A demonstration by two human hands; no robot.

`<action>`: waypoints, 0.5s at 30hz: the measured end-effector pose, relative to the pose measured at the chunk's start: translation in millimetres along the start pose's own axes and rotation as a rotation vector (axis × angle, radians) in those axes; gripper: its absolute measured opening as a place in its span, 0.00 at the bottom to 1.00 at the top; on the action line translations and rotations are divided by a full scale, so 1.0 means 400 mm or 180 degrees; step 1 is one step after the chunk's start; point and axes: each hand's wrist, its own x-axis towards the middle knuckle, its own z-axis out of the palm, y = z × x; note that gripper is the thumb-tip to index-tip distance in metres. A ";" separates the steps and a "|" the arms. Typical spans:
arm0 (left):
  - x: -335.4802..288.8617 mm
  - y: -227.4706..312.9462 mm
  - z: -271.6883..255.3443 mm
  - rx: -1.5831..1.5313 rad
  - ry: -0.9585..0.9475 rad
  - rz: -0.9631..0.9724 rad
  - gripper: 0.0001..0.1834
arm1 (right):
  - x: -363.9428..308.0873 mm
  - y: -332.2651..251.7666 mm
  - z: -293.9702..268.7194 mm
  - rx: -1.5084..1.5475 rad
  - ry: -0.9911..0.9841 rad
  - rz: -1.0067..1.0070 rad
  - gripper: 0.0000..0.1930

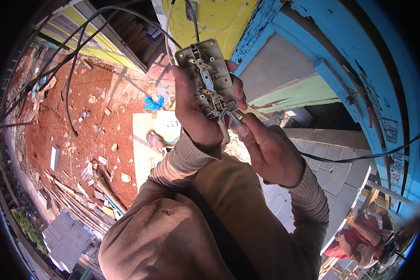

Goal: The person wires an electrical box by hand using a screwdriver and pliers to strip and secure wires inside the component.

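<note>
An opened electrical socket box [206, 77], dirty cream plastic with metal contact strips and screw posts inside, lies across my left hand [194, 109]. The fingers of that hand wrap around it from behind, with fingertips showing at its right edge. Grey and pale wires [226, 116] bunch at its lower end, and two cables enter at its top. My right hand [275, 151] is closed in a pinch beside those wires, thumb against forefinger. Something thin shows at its fingertips, but I cannot tell whether it is a wire end or a tool tip.
Dark cables [72, 56] hang in loops at the upper left. A black cable [350, 160] runs in from the right behind my right hand. Blue-painted timber [333, 79] stands at the right. Another person [364, 235] is at the lower right. Rubble covers the red soil [86, 126] at left.
</note>
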 end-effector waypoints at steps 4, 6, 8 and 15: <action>-0.004 -0.004 0.007 0.0005 -0.0005 0.0148 0.41 | -0.001 0.009 0.004 -0.0109 0.0085 -0.0208 0.09; -0.001 -0.009 0.005 0.0118 -0.0053 0.0166 0.40 | -0.002 0.011 -0.003 -0.0107 0.0080 -0.0221 0.09; 0.002 -0.007 0.003 0.0349 -0.0278 0.0159 0.40 | 0.002 0.002 -0.016 -0.0098 0.0059 -0.0243 0.09; -0.002 0.000 0.031 0.0222 -0.0060 0.0046 0.41 | 0.006 -0.003 -0.034 0.1303 -0.0586 0.0391 0.13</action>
